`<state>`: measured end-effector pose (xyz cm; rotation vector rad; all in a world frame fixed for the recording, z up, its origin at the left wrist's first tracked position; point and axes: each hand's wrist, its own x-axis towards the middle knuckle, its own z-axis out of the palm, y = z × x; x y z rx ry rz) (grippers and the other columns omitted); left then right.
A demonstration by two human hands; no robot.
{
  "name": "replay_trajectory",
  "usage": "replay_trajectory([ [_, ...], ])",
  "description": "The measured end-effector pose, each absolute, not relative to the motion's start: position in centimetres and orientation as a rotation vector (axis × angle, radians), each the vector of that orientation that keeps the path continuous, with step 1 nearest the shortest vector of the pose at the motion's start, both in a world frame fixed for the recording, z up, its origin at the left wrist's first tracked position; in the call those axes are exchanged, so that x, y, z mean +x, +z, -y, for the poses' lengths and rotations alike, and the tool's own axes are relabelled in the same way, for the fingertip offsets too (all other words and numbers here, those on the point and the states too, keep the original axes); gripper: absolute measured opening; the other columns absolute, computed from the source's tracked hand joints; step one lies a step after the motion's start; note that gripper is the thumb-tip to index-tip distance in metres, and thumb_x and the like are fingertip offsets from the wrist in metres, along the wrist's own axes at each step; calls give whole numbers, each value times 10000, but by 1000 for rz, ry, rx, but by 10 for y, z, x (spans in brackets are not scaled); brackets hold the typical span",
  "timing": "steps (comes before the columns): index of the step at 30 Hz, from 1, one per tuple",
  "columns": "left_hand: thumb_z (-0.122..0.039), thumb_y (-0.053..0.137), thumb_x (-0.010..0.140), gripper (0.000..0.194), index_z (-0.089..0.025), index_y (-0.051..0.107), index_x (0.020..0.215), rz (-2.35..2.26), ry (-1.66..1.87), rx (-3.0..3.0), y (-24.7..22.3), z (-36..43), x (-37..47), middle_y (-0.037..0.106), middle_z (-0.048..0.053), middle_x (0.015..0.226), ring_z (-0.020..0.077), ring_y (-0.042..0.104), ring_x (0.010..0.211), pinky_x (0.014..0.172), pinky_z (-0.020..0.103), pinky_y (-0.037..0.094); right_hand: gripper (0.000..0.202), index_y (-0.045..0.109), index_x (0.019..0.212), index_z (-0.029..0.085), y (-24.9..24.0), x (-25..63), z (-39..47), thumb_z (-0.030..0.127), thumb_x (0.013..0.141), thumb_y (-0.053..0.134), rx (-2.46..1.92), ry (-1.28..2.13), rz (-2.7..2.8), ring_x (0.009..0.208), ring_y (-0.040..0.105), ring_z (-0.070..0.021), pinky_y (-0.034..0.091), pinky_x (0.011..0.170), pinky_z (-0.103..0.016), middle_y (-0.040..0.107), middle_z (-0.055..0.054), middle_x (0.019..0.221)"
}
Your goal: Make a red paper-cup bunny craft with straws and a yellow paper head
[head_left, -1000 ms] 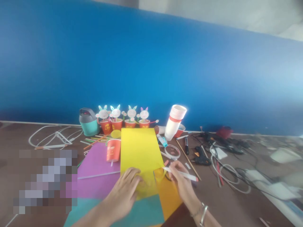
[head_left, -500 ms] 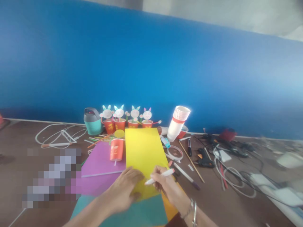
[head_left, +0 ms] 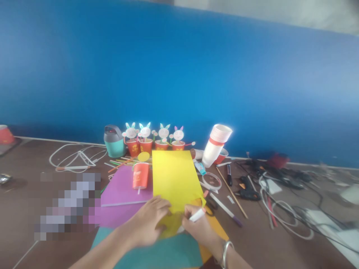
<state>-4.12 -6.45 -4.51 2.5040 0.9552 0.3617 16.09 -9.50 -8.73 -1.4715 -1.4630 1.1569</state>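
Note:
My left hand (head_left: pixel 153 218) lies flat with its fingers spread on the lower left of a yellow sheet of paper (head_left: pixel 176 179). In my right hand (head_left: pixel 196 224) is a white marker (head_left: pixel 198 215), its tip down at the sheet's lower edge. Under the yellow sheet lie a teal sheet (head_left: pixel 157 254), an orange sheet (head_left: pixel 215 226) and a purple sheet (head_left: pixel 117 190). A red paper cup (head_left: pixel 140 176) rests on the purple one, left of the yellow paper.
Several rabbit figures in red cups (head_left: pixel 146 145) line the wall beside a teal container (head_left: pixel 114 142). A leaning stack of white cups (head_left: pixel 216 145) stands right of them. Further right are a purple-ended marker (head_left: pixel 227 209), a glue gun (head_left: pixel 248 189) and tangled cables (head_left: pixel 297 213).
My right hand has brought the marker down to the paper, tilting it more upright. The view has shifted slightly left. My left hand stays on the sheet.

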Motion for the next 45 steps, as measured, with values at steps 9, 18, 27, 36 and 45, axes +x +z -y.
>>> replay_trajectory([
  [9,-63,623,704,374,-196,634,1053,-946,365,2496,-46,64,-42,633,83,1180,259,562,1114,1023,437,416,270,286,517,239,-78,155,98,222,675,504,-1450,1098,1517,439,283,-79,230,408,-206,302,90,470],
  [18,-65,614,696,406,-173,630,1087,-948,266,2445,-41,63,-41,612,95,1219,274,523,1164,1072,436,366,160,338,526,234,-80,153,97,207,602,476,-1490,1241,1492,429,335,-81,267,409,-192,365,85,449],
  [27,-64,603,704,400,-170,634,1089,-947,245,2446,-39,63,-41,605,100,1233,279,516,1175,1071,437,366,134,347,525,233,-84,154,96,209,589,462,-1442,1233,1503,446,326,-80,251,408,-192,358,83,464],
  [36,-62,603,696,404,-187,626,1080,-954,257,2454,-43,62,-41,607,89,1226,275,516,1175,1075,441,361,106,362,530,240,-83,153,97,230,586,451,-1486,1236,1499,436,361,-91,274,414,-208,378,83,458],
  [45,-51,601,697,408,-192,597,1080,-946,264,2428,-43,63,-41,604,91,1208,279,512,1178,1068,450,362,144,368,553,239,-77,151,97,233,627,491,-1478,1286,1478,440,441,-98,289,409,-194,381,83,480],
])
